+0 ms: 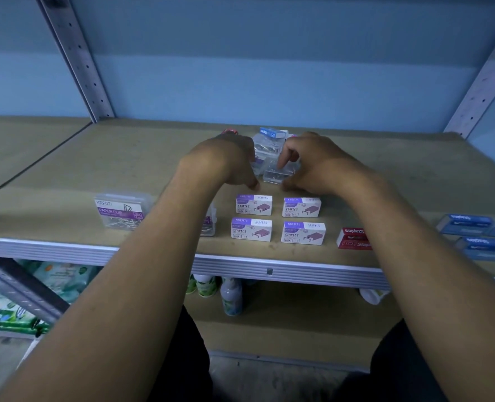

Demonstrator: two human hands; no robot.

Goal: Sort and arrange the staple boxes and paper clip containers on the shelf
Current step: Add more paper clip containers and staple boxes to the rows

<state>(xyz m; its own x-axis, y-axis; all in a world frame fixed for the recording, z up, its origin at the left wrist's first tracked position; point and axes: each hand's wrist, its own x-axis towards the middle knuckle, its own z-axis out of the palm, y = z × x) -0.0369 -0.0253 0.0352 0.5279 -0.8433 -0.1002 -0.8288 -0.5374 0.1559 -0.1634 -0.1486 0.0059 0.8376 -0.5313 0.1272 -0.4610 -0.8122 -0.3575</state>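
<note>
Shelf (66,169), mid-depth: left hand (226,161) and right hand (316,163), fingers curled, flank a clear paper clip container (278,171); actual grasp cannot be told. Near front: four white-purple staple boxes (253,205) in a two-by-two block; labelled paper clip container (121,210) left, red staple box (353,238) right.

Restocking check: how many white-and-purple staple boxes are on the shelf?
4, in a two-by-two block near the front edge: back left, back right, front left, front right. The hands and arms may hide others.
</note>
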